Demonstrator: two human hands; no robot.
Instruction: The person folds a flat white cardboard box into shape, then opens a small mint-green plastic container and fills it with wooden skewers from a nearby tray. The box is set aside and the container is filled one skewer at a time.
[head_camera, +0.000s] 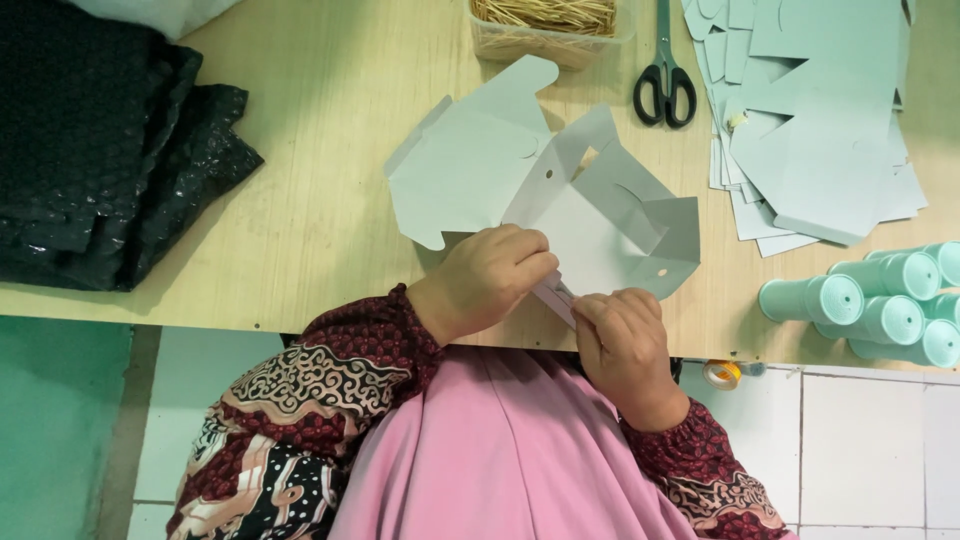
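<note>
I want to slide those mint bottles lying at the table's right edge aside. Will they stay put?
Probably not: the mint bottles are round and lie on their sides, so a nudge could roll them. They look like light plastic. They sit near the table edge, so one might drop.

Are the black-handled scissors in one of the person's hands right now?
No, the scissors lie on the table beyond the grey cardboard box blank, while the left hand and right hand both pinch the blank's near edge.

Pale grey die-cut cardboard box (560, 190), mint-green bottles (880, 300), black-handled scissors (664, 80), light wood-grain bench (320, 150), maroon batik-patterned sleeves (340, 380), pink garment (500, 450), black bubble wrap (100, 140).
</note>
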